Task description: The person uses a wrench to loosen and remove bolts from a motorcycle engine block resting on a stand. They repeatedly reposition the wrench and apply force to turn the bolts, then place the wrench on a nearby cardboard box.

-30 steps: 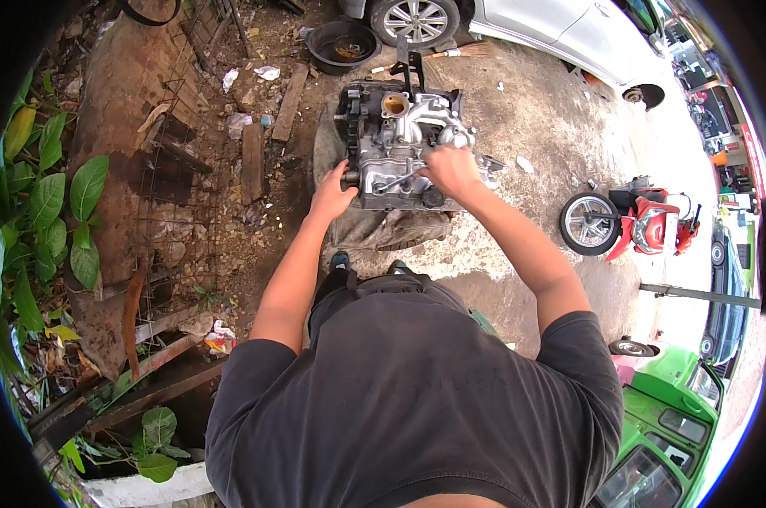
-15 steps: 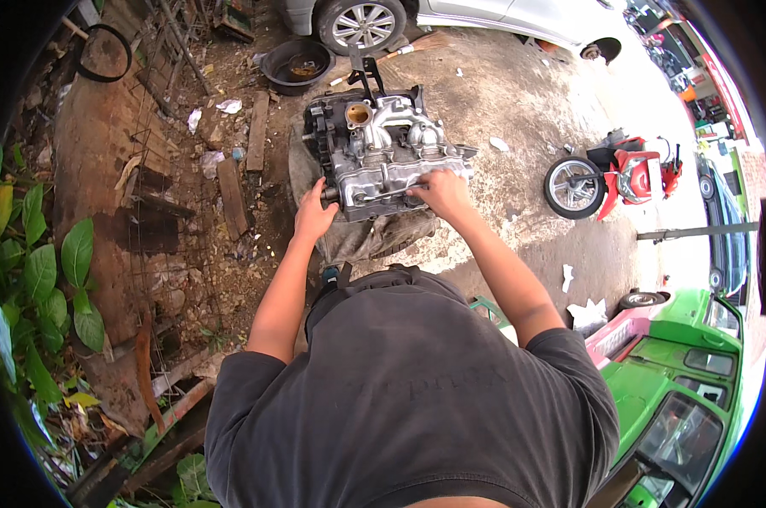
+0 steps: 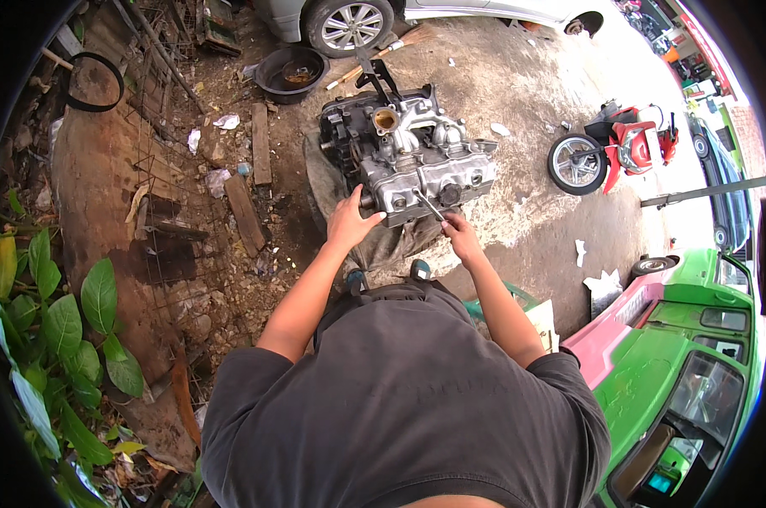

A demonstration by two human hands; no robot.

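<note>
Right fingers (image 3: 456, 224) pinch a metal tool (image 3: 428, 205), end hidden, newly swung past the engine's (image 3: 434, 176) near edge. Left fingers (image 3: 354, 201), parted, touch its near-left corner, hold unclear.

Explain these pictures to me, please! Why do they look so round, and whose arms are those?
This is no robot. It's a person wearing a camera on their head, so you see their own arms from above. The wide fisheye lens bends things near the rim. In front is a metal engine with a crumpled cloth under it. The right hand holds a slim metal tool whose far end reaches the engine. The left hand is at the engine's near left corner; whether it grips anything is hard to tell. Around are a black basin, a silver car and a red motorcycle.
</note>
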